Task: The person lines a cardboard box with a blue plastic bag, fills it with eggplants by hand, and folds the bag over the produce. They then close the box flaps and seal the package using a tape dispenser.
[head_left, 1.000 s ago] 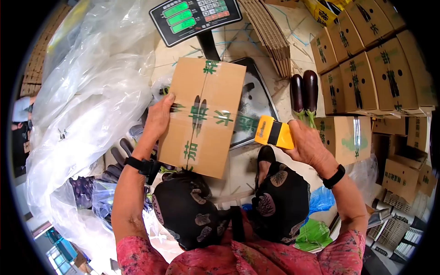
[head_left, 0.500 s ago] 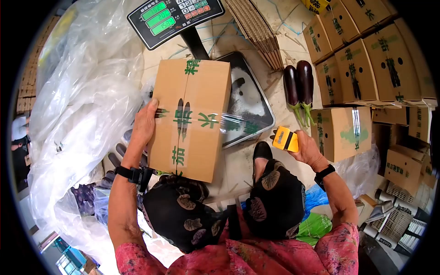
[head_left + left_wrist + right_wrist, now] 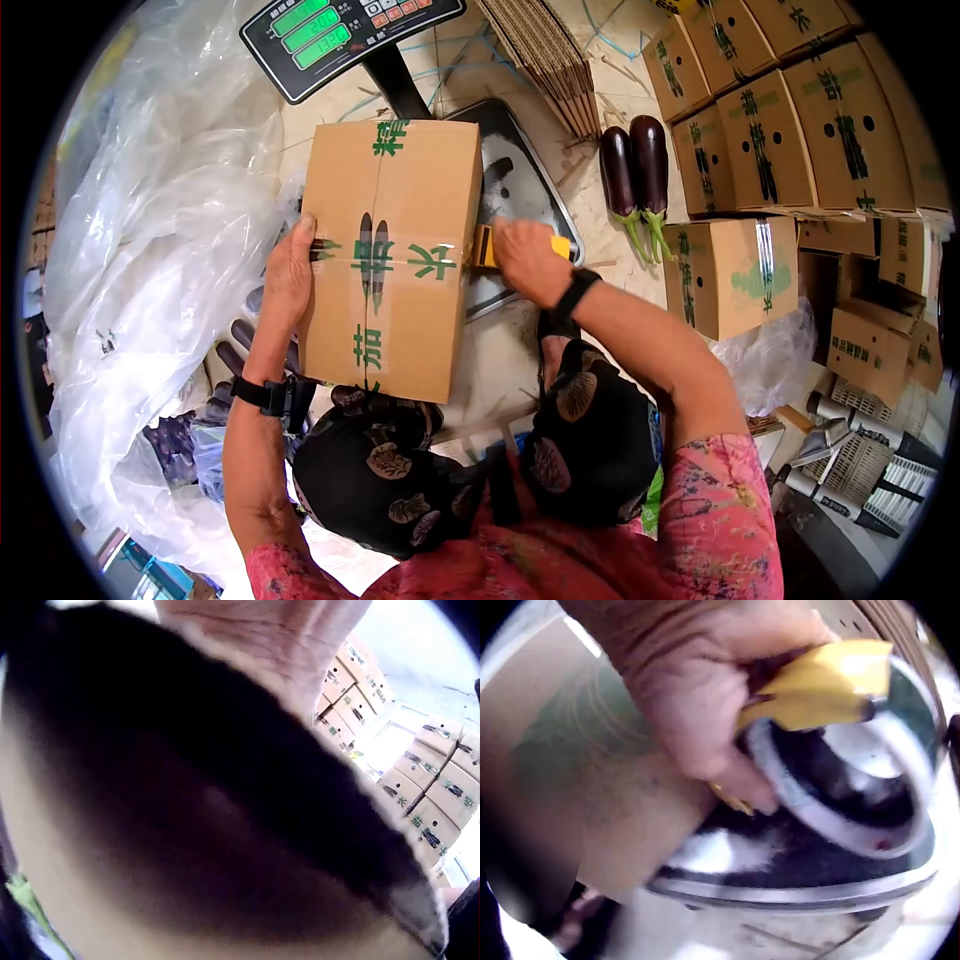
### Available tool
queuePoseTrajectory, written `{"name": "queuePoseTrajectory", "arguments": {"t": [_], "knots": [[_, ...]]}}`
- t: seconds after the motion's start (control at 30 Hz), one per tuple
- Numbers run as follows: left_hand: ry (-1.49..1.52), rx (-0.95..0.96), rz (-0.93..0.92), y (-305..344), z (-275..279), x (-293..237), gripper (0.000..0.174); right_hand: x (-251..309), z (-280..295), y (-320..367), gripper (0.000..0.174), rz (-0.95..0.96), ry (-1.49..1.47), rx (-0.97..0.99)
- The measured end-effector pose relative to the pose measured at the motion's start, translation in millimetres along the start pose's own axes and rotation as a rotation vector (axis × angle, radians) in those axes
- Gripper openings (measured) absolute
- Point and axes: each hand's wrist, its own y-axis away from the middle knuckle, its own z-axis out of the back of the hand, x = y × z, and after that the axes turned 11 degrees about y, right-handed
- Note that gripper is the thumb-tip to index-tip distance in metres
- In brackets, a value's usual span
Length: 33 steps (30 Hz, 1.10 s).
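A taped cardboard box (image 3: 410, 190) with green lettering and printed eggplants stands tilted, its lower end at the person's knees and the platform scale (image 3: 528, 165) behind it. My left hand (image 3: 288, 280) holds the box's left edge, thumb along the edge, the other fingers hidden. In the left wrist view, the palm (image 3: 270, 630) shows above a dark, blurred surface. My right hand (image 3: 532, 262) grips a yellow tape dispenser (image 3: 821, 686) against the box's right side. Its tape roll (image 3: 817, 817) shows in the right wrist view, over the scale.
The scale's display (image 3: 350, 40) stands beyond the box. Two eggplants (image 3: 650, 165) lie on the floor at right, near another box (image 3: 740, 275) and stacked cartons (image 3: 760, 140). Flattened cardboard (image 3: 545, 65) leans behind. Clear plastic sheeting (image 3: 160, 250) fills the left, with more eggplants (image 3: 230, 355) beside it.
My right hand first drew the dispenser away to the right, stretching tape from the box, then brought it back left against the box's right side. The left hand keeps its hold.
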Motion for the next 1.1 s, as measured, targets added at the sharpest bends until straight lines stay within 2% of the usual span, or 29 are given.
{"name": "queuePoseTrajectory", "arguments": {"t": [0.07, 0.13, 0.17, 0.27, 0.3, 0.4, 0.47, 0.53, 0.57, 0.6, 0.63, 0.7, 0.73, 0.83, 0.87, 0.93, 0.97, 1.0, 1.07, 1.1], "knots": [[-0.026, 0.006, 0.009, 0, 5, 2, 0.063, 12, 16, -12, 0.009, 0.023, 0.126, 0.117], [-0.014, -0.010, -0.004, -4, 3, 1, 0.063, 13, 22, -18, 0.014, 0.059, 0.216, 0.244], [-0.010, -0.015, -0.003, -2, 5, 2, 0.062, 14, 16, -19, 0.016, 0.000, 0.136, 0.224], [0.032, 0.022, 0.035, 1, 16, 12, 0.062, -28, -8, 5, 0.025, 0.107, -0.199, -0.100], [0.060, 0.042, 0.049, 0, 17, 16, 0.062, -34, -1, 11, 0.032, 0.035, -0.268, -0.025], [0.073, 0.030, -0.016, -2, 14, 28, 0.064, -43, 20, 31, 0.036, -0.114, -0.207, 0.137], [0.092, 0.092, 0.027, 4, 3, 14, 0.066, -76, -19, 53, 0.044, -0.098, -0.074, 0.037], [0.148, 0.117, 0.028, -5, 1, -6, 0.066, -89, -6, 65, 0.048, -0.184, -0.081, 0.189], [0.187, 0.133, 0.055, -1, 1, -7, 0.066, -91, -1, 72, 0.053, -0.227, -0.090, 0.299], [0.222, 0.153, 0.083, 3, 1, -8, 0.066, -90, 8, 82, 0.055, -0.265, -0.170, 0.293], [0.278, 0.163, 0.188, 1, -1, -12, 0.069, -95, 17, 88, 0.057, -0.298, -0.240, 0.279], [0.179, 0.207, -0.039, 1, -14, -22, 0.070, -112, 16, 94, 0.065, -0.354, -0.484, 0.207], [0.131, 0.222, -0.151, 3, -22, -27, 0.072, -114, 37, 95, 0.061, -0.315, -0.611, 0.069], [0.050, 0.373, -0.271, 14, -44, -37, 0.083, -131, 105, 87, 0.050, -0.362, -1.199, 0.036], [0.005, 0.403, -0.356, 23, -55, -54, 0.093, -137, 124, 85, 0.046, -0.347, -1.416, -0.001], [-0.220, 0.370, -0.569, 34, -95, -52, 0.095, -138, 164, 80, 0.045, -0.293, -1.647, -0.059], [-0.332, 0.337, -0.698, 40, -110, -56, 0.093, -130, 186, 76, 0.047, -0.252, -1.647, -0.101], [-0.438, 0.392, -0.773, 40, -119, -63, 0.095, -134, 192, 72, 0.048, -0.200, -1.618, -0.075], [-0.650, 0.503, -0.914, 40, -128, -70, 0.099, -143, 188, 62, 0.049, -0.231, -1.542, 0.066], [-0.623, 0.546, -0.957, 39, -131, -67, 0.094, -140, 184, 58, 0.049, -0.242, -1.512, 0.087]]}}
